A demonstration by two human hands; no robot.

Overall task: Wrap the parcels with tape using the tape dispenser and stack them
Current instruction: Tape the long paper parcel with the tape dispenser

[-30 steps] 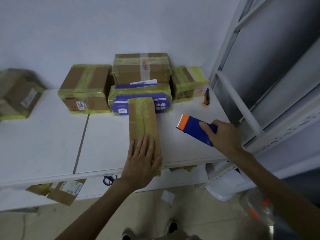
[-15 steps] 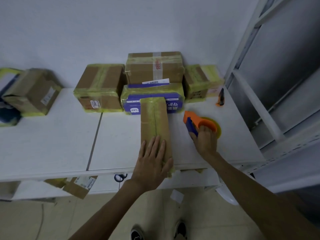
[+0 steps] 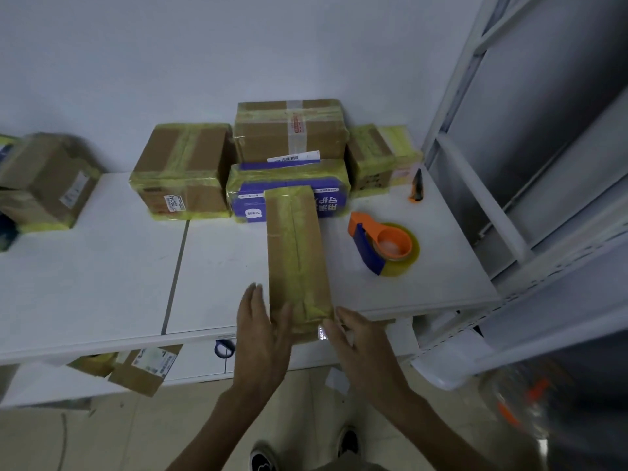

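A long narrow cardboard parcel (image 3: 295, 253) wrapped in yellowish tape lies lengthwise on the white table (image 3: 102, 283), its near end at the front edge. My left hand (image 3: 263, 331) lies flat against that end's left side, fingers straight. My right hand (image 3: 356, 345) touches the end's right corner with straight fingers. The orange and blue tape dispenser (image 3: 384, 244) rests alone on the table to the parcel's right. At the back stand taped parcels: a brown box (image 3: 181, 171), a blue one (image 3: 289, 188) with a brown box (image 3: 289, 130) stacked on it, and a small one (image 3: 377, 158).
Another taped box (image 3: 47, 181) sits at the far left. A small orange and black cutter (image 3: 417, 188) lies at the back right. A white metal shelving frame (image 3: 509, 198) rises on the right. Boxes (image 3: 142, 368) sit under the table.
My right hand set the tape dispenser down on the table and came back to the parcel's near end. My left hand slid from the parcel's top to its left side.
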